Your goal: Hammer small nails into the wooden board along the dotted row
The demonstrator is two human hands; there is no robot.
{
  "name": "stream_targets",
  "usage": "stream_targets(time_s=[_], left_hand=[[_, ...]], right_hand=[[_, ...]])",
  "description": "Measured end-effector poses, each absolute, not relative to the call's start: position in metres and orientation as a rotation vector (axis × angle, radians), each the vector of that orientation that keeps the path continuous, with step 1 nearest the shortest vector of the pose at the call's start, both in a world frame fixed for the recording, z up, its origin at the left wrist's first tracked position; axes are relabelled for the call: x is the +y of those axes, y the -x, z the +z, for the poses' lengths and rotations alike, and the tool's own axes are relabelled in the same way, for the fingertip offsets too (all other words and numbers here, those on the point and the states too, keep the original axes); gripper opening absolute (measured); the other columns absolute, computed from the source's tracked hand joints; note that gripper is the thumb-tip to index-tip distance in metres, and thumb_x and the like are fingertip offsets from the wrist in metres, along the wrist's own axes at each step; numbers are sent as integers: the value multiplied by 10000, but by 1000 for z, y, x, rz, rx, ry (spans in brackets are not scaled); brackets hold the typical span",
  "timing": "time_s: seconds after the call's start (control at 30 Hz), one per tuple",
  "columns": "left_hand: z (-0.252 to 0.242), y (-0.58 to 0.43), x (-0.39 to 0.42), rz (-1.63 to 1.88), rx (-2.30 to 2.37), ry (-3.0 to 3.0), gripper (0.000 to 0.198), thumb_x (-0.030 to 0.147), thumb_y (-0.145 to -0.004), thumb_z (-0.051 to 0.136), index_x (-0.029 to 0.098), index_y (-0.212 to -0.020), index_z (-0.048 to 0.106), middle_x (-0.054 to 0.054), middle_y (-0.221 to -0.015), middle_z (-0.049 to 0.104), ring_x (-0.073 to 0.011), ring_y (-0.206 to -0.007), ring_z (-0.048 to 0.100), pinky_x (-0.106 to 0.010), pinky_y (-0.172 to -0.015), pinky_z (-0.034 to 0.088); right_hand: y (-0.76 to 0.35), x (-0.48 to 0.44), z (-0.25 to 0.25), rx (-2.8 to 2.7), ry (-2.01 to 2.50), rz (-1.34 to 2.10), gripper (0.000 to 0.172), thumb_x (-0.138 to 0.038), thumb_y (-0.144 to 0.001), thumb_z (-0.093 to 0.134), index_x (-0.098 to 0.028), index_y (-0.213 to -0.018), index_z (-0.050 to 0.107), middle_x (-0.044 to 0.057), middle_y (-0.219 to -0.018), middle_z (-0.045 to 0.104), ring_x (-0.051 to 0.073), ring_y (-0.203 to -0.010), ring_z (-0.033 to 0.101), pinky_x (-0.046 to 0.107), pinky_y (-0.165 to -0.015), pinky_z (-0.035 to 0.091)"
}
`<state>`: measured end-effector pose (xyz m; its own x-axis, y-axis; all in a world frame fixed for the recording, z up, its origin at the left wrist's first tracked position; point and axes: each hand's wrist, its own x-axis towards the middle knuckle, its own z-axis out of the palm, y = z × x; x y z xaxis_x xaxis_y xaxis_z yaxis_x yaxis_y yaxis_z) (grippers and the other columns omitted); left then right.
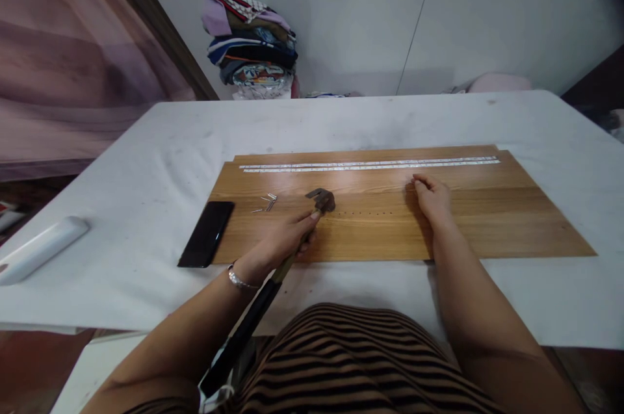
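My left hand (292, 236) is closed around the upper handle of a claw hammer (324, 199), just below its dark, rusty-looking head. The hammer's black grip slants down toward my striped shirt. Over the right part of a wooden board (511, 225), my right hand (433, 199) has its fingers curled and pinched together; whatever may be in them is too small to make out. Several loose nails (270, 201) lie on the board left of the hammer head. A row of small dark dots (365, 213), possibly nail heads or holes, runs rightward from the hammer head.
Two white strips with measuring marks (370, 166) run along the board's far side. A black phone (207, 234) rests over its left edge. A white elongated object (43, 250) lies on the white-covered table (146, 160). Folded clothes (251, 43) are stacked behind, by the wall.
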<state>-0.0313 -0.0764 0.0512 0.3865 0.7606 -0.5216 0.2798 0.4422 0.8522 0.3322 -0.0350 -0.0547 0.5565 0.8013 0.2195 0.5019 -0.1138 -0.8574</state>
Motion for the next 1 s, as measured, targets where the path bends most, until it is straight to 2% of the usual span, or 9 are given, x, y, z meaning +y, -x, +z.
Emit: stream_targets(time_s=[0.67, 1.0], left_hand=[[58, 30, -76, 369, 1197, -1094, 536, 650, -875, 525, 204, -1170, 548, 58, -651, 465, -67, -458, 367, -191, -430, 287], [55, 31, -75, 365, 1226, -1109, 509, 645, -868, 541, 196, -1104, 578, 49, -642, 473, -74, -463, 376, -207, -434, 281]], right_hand=[[-331, -36, -57, -1077, 1744, 368, 321, -379, -774, 557, -213, -934, 781, 82, -960, 792, 262, -922, 716, 466, -945, 533], [-330, -37, -52, -1082, 1764, 374, 338, -361, -769, 550, -178, -938, 779, 118, -995, 781, 282, -969, 713, 482, -976, 514]])
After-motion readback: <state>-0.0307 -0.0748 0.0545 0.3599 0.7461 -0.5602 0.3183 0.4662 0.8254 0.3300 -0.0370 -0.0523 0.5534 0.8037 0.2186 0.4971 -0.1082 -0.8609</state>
